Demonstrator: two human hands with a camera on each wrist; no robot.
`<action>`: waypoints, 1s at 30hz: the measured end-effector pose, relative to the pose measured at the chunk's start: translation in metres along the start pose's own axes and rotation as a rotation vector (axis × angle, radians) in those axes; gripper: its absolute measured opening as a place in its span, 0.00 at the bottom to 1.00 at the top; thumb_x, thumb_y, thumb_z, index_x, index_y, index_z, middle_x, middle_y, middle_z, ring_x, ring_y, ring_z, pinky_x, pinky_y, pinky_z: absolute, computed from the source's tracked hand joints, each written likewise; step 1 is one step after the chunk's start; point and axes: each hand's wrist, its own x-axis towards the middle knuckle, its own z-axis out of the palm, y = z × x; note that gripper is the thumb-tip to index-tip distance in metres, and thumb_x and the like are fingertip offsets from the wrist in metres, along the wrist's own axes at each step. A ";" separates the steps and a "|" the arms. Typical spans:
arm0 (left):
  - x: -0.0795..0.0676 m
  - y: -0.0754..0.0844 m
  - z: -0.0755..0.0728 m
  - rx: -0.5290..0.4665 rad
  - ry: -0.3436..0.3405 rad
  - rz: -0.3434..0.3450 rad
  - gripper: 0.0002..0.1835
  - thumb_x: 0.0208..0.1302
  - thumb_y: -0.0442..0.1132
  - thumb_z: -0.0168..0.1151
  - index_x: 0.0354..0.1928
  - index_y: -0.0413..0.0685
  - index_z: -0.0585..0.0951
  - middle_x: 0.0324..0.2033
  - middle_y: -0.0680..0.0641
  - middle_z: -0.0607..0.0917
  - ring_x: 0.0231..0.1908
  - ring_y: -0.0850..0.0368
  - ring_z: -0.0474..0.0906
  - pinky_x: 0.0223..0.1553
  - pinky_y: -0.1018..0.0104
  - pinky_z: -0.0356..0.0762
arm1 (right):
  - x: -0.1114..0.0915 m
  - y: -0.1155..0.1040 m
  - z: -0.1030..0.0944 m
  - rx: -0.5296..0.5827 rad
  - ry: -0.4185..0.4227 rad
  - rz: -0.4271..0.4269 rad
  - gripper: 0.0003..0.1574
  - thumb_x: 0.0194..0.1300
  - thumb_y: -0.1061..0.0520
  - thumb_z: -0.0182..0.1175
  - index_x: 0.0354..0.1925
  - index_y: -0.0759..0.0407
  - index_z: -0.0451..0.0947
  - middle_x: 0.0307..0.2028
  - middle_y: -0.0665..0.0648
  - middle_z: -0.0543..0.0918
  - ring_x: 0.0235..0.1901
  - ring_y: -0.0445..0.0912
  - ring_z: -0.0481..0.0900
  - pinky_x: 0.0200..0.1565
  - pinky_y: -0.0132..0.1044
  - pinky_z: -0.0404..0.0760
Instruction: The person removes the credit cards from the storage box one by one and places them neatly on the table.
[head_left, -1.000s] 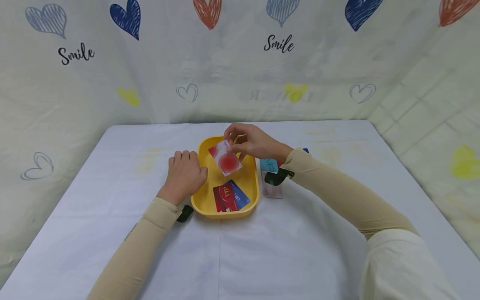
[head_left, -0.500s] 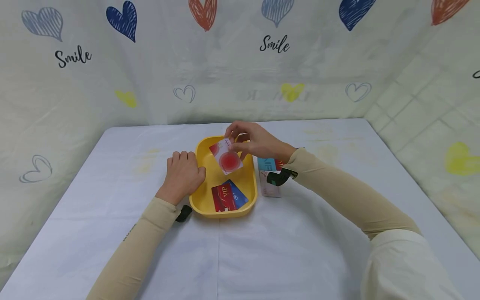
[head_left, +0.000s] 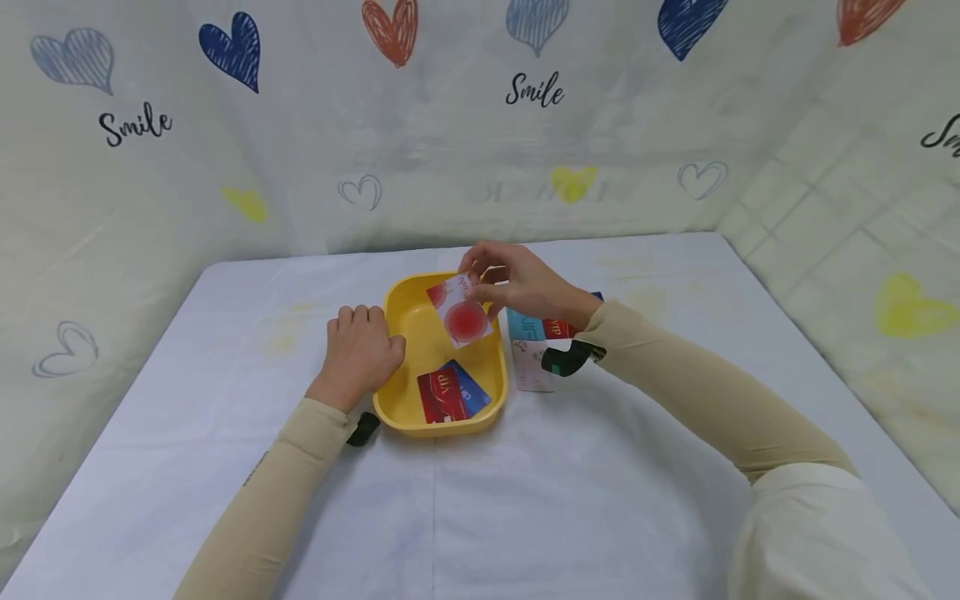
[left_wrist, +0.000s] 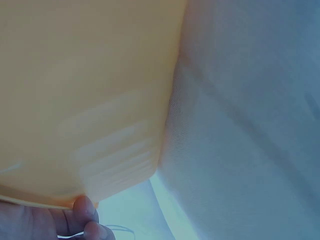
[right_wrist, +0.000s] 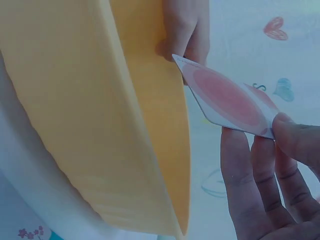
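Observation:
My right hand [head_left: 517,279] pinches a white and pink card [head_left: 462,315] with a red circle, between thumb and fingers. The card is tilted above the far part of a yellow plastic tray [head_left: 401,292]. In the right wrist view the thumb presses on the card's face, with fingers behind. My left hand [head_left: 358,354] grips the tray's left rim, thumb on the inner side; in the left wrist view its fingertips [left_wrist: 85,207] curl over the edge. Inside the tray's near end, a red VIP card [head_left: 442,396] overlaps a blue card [head_left: 471,389].
On the white tablecloth [head_left: 540,500] right of the tray lie more cards: a light blue one [head_left: 525,325], a red VIP one [head_left: 557,329] and a pale flowered one [head_left: 532,367]. My right wrist and its camera partly cover them. A curtain with hearts [head_left: 390,33] hangs behind the table.
My right hand has shifted slightly right with the card, toward the tray's right rim. The left hand keeps its grip. The head view has turned a little to the right.

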 end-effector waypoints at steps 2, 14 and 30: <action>0.000 -0.001 0.001 -0.003 0.003 -0.001 0.23 0.70 0.47 0.46 0.49 0.30 0.72 0.40 0.36 0.73 0.50 0.39 0.64 0.53 0.45 0.63 | -0.003 0.001 0.000 0.011 0.004 0.007 0.20 0.68 0.61 0.66 0.56 0.58 0.74 0.48 0.62 0.80 0.48 0.54 0.85 0.39 0.45 0.90; 0.000 -0.004 0.003 -0.001 -0.010 0.000 0.23 0.70 0.47 0.44 0.48 0.30 0.71 0.40 0.35 0.73 0.49 0.38 0.63 0.53 0.45 0.63 | -0.018 0.009 -0.006 0.013 0.071 0.066 0.21 0.69 0.59 0.67 0.57 0.56 0.74 0.49 0.60 0.80 0.48 0.53 0.86 0.39 0.43 0.90; 0.000 -0.001 0.002 -0.007 0.007 0.014 0.21 0.69 0.45 0.45 0.46 0.30 0.72 0.37 0.36 0.72 0.47 0.38 0.63 0.50 0.46 0.62 | -0.042 0.018 -0.016 0.081 0.189 0.133 0.20 0.70 0.57 0.66 0.57 0.53 0.74 0.49 0.59 0.80 0.49 0.52 0.86 0.41 0.48 0.90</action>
